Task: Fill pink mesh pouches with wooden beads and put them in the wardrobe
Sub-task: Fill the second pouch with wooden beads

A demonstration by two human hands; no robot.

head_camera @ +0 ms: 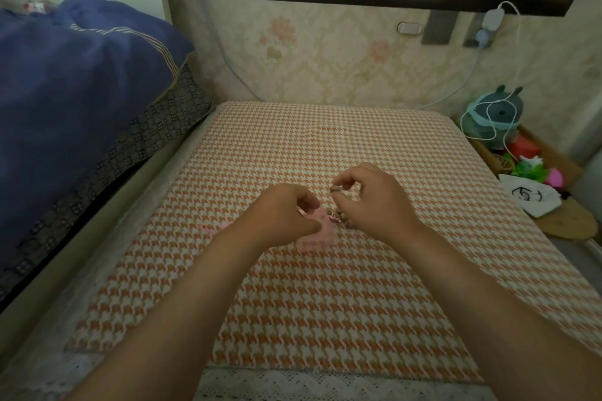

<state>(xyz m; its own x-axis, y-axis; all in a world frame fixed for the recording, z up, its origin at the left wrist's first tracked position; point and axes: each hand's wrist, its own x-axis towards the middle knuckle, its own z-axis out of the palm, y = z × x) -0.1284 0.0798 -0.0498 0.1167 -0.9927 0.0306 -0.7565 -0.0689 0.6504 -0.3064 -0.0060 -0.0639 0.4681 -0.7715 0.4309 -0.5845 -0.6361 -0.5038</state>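
Filling is underway: left hand (286,212) pinches the pink pouch (317,233) open on the checked cloth (325,303); right hand (371,202) pinches wooden beads (335,189) just above. Next, lower them into the mouth.

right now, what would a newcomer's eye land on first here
Two hands meet mid-frame over the orange checked cloth: the left hand holds a pink pouch, and the right hand pinches brown beads close beside it. A big blue quilt fills the left side. A teal plush toy sits at the far right.
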